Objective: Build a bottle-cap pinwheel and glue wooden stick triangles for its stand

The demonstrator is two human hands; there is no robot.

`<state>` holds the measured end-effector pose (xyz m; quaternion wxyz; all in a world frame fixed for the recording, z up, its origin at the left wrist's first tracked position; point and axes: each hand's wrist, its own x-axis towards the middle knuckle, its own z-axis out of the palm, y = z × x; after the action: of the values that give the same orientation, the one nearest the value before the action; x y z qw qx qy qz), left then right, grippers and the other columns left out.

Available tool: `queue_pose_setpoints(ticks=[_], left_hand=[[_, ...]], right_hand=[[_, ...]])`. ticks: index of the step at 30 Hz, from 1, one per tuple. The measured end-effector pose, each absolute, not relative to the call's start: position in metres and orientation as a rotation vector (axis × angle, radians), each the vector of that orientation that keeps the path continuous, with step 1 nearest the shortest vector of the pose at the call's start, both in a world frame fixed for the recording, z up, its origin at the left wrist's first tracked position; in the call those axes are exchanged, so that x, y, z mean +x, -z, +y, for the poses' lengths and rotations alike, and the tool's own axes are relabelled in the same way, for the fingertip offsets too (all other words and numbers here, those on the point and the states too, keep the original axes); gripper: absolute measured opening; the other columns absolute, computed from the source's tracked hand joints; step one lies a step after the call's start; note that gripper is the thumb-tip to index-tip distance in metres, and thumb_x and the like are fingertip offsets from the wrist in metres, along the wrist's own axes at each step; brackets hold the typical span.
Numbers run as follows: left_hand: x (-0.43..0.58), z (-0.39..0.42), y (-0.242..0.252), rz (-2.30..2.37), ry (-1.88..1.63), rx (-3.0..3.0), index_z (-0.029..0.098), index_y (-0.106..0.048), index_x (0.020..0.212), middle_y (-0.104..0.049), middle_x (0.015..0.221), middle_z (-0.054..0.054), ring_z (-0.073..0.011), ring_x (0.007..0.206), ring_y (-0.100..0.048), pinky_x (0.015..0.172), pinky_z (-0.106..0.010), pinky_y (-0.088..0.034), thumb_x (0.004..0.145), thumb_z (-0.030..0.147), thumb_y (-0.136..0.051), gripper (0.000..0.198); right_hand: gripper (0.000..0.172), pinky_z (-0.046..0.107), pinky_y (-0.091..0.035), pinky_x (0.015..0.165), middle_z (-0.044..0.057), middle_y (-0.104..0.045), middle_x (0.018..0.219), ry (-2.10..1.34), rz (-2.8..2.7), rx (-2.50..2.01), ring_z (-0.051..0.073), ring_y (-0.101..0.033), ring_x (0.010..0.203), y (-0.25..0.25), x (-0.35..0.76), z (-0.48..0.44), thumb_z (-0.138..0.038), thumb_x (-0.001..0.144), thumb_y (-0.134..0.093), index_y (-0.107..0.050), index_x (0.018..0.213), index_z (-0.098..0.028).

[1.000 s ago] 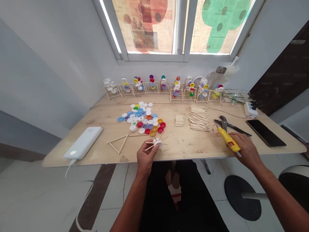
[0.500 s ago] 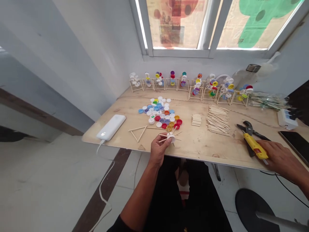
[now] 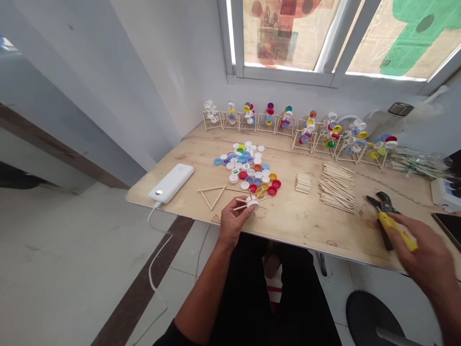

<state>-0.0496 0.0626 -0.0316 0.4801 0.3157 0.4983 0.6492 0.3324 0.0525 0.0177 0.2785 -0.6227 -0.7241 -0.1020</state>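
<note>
Left hand (image 3: 232, 222) was above the front edge of the wooden table (image 3: 288, 222), thumb and fingers pinched on a white hub (image 3: 253, 205) with thin sticks radiating around it. The hub was just on the near side of a heap of bottle caps (image 3: 248, 166) (white and blue mostly, reds and yellows toward the front). Left of that hand, a stick triangle (image 3: 218, 198) lay flat.

Right hand (image 3: 425, 247), blurred, was closed around a yellow tool (image 3: 392, 227), thumb on the near side; whether the tool also rested on the table could not be told. Its tip pointed toward the dark pliers (image 3: 385, 202), which lay partly beneath it. Between the hands, farther back, lay short sticks (image 3: 303, 183) and, beside them, a larger stack of long sticks (image 3: 336, 187). Cap-and-stick models (image 3: 270, 117) lined the back of the table.
</note>
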Motion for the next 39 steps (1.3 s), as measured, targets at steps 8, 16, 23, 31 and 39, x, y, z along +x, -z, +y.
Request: queue_pose_setpoints(ticks=[8,16,23,31,39], left_hand=[[-0.052,0.062,0.035,1.181,-1.580,0.762,0.016,-0.065,0.092,-0.070,0.084,-0.004,-0.0170,0.078,-0.066,0.074,-0.028,-0.051,0.058,0.034,-0.080,0.041],[-0.052,0.061,0.032,1.109,-1.558,0.745,0.018,-0.065,0.092,-0.069,0.084,-0.002,-0.0160,0.080,-0.066,0.076,-0.027,-0.051,0.060,0.031,-0.079,0.037],[-0.054,0.061,0.030,1.114,-1.546,0.750,0.017,-0.066,0.091,-0.069,0.083,-0.003,-0.0170,0.079,-0.066,0.074,-0.027,-0.050,0.059,0.031,-0.080,0.038],[-0.054,0.059,0.019,1.127,-1.529,0.731,0.017,-0.065,0.089,-0.070,0.081,-0.002,-0.0168,0.077,-0.066,0.075,-0.027,-0.049,0.057,0.034,-0.080,0.039],[-0.048,0.062,0.011,1.161,-1.376,0.824,0.017,-0.065,0.084,-0.067,0.074,-0.001,-0.0177,0.075,-0.065,0.071,-0.027,-0.049,0.054,0.036,-0.081,0.039]], right_hand=[[0.026,0.037,-0.049,0.078,0.007,-0.067,0.100,-0.321,-2.090,-1.363,0.020,-0.064,0.085,0.004,0.185,0.101,-0.036,0.087,-0.047,-0.060,0.103,-0.021],[0.030,0.031,-0.043,0.068,0.008,-0.064,0.100,-0.151,-2.240,-1.487,0.020,-0.061,0.082,0.020,0.127,0.136,-0.033,0.087,-0.047,-0.058,0.113,-0.021],[0.035,0.030,-0.039,0.066,0.010,-0.062,0.098,0.127,-2.389,-1.570,0.023,-0.057,0.084,0.018,0.106,0.142,-0.035,0.087,-0.048,-0.057,0.118,-0.023],[0.032,0.032,-0.041,0.070,0.009,-0.063,0.094,0.006,-2.436,-1.674,0.023,-0.057,0.086,0.010,0.112,0.136,-0.035,0.085,-0.047,-0.059,0.112,-0.021],[0.030,0.035,-0.048,0.077,0.007,-0.064,0.098,-0.486,-2.170,-1.445,0.020,-0.059,0.085,0.011,0.168,0.114,-0.037,0.082,-0.050,-0.060,0.105,-0.021]])
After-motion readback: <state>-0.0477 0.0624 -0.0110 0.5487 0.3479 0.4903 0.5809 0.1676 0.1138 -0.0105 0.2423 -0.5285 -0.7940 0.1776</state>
